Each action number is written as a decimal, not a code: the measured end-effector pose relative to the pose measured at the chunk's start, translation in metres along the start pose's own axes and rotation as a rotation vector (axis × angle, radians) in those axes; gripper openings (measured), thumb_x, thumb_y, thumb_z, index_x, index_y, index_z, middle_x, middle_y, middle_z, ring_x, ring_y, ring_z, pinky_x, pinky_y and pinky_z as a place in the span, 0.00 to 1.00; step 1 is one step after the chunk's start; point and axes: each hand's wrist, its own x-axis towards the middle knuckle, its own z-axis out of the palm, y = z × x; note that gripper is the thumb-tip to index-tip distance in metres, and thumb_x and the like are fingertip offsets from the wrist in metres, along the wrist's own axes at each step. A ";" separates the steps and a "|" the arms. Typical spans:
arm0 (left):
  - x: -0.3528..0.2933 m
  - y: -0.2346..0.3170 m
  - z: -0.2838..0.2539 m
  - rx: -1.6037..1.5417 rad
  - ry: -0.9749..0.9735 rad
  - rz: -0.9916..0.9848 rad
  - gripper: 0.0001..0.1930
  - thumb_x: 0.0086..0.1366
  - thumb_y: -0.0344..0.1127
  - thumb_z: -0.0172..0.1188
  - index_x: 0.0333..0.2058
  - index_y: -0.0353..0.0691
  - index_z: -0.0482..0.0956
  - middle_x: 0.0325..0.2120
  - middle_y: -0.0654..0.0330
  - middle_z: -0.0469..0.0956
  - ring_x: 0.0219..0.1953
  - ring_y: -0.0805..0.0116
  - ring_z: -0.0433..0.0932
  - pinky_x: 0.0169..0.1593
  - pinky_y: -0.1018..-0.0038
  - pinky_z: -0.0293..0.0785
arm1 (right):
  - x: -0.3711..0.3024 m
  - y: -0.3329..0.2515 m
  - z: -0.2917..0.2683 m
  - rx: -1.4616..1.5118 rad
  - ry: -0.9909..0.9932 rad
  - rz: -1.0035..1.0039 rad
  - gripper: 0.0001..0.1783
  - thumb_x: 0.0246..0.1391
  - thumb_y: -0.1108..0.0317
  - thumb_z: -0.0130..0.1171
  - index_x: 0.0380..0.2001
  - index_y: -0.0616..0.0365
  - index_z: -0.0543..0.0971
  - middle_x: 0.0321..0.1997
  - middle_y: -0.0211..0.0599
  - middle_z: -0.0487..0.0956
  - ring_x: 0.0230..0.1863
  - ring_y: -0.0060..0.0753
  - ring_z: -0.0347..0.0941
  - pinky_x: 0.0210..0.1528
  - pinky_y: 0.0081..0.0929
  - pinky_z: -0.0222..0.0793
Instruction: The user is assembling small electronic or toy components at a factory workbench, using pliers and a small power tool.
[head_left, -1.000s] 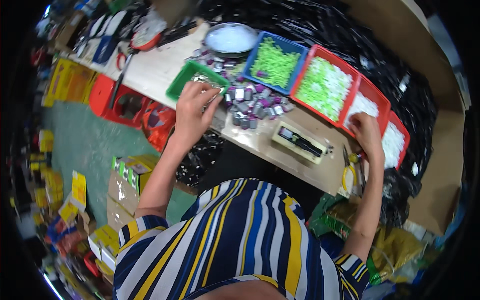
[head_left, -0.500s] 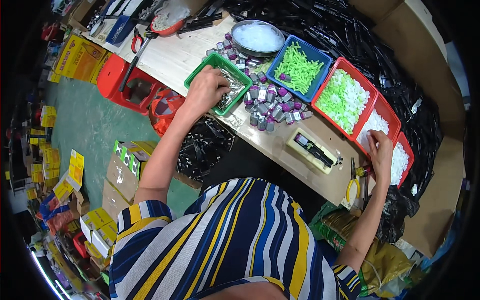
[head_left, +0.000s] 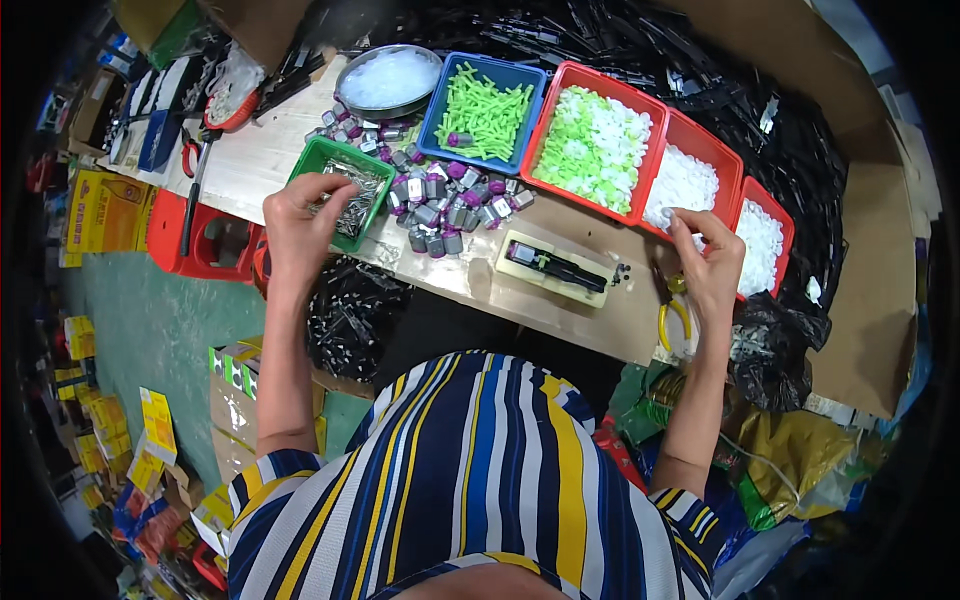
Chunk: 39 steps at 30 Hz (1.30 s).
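Observation:
My left hand (head_left: 305, 222) is pinched over the left side of a green bin (head_left: 312, 158) of thin metal pins (head_left: 362, 190); anything between the fingertips is too small to make out. My right hand (head_left: 712, 268) has thumb and forefinger together at the near edge of a red bin (head_left: 712, 150) of small white pieces (head_left: 686, 182); what it pinches is unclear. Between the hands, a cream block-shaped fixture (head_left: 590, 294) holds a long black part with a grey-purple piece (head_left: 524, 252) at its left end. Grey and purple pieces (head_left: 432, 212) lie heaped beside the green bin.
Along the back stand a metal bowl (head_left: 388, 78) of clear pieces, a blue bin (head_left: 440, 112) of green sticks and a red bin (head_left: 560, 120) of green and white pieces. Yellow-handled pliers (head_left: 675, 322) lie by my right wrist. Black parts (head_left: 600, 40) pile up behind.
The view has shifted, so the table sits farther left. My left hand has come up from among the metal pins to the bin's left side. My right hand has drawn back toward its bin's near edge.

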 end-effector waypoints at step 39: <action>-0.041 0.100 0.071 -0.334 0.100 0.732 0.13 0.43 0.26 0.71 0.31 0.33 0.81 0.29 0.56 0.79 0.32 0.59 0.80 0.34 0.69 0.78 | -0.040 -0.089 0.073 0.604 -0.316 0.100 0.02 0.50 0.78 0.63 0.28 0.66 0.81 0.27 0.27 0.79 0.30 0.13 0.72 0.36 0.15 0.68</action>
